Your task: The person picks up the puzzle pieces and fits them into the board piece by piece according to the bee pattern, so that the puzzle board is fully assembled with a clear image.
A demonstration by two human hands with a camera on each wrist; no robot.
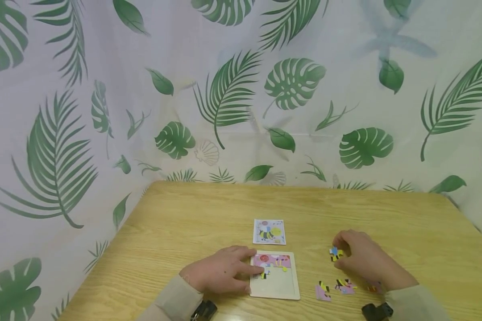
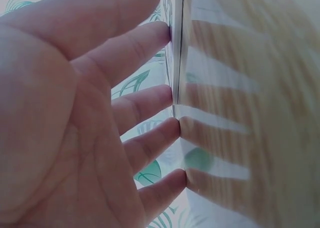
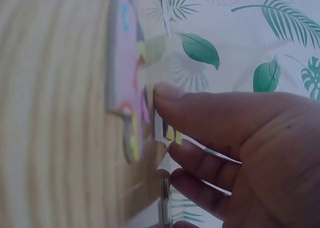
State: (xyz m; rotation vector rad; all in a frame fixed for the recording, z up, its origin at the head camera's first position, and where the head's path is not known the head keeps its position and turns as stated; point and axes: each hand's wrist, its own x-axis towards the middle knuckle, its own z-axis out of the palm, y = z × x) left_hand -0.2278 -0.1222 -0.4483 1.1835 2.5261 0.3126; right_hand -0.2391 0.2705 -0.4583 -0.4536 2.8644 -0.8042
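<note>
Head view: at a wooden table, a person's left hand lies with fingers loosely stretched, gripping nothing, against the left side of a square puzzle tray. 1 finger reaches over the rim to a white, blue and yellow fitted piece; a pink top row sits just beyond that fingertip. Farther out, past the tray, is a bee picture card. The right hand, well apart on the tray's other side, pinches a blue, yellow and black piece between thumb and finger. 3 loose pieces lie on the near side of this hand, the rightmost partly hidden by the wrist.

Left wrist view: the fingers are spread, their tips meeting the thin edge of the tray and the tabletop. Light, steady pressure here should keep the tray from sliding, ideally without nudging the fitted piece.

Right wrist view: thumb and finger close on the piece's edges, partly hiding it; whether it touches the table cannot be told. A pink loose piece shows edge-on nearer the lens. An edge grip, picture side up, should leave the tabs free and make turning easier.
</note>
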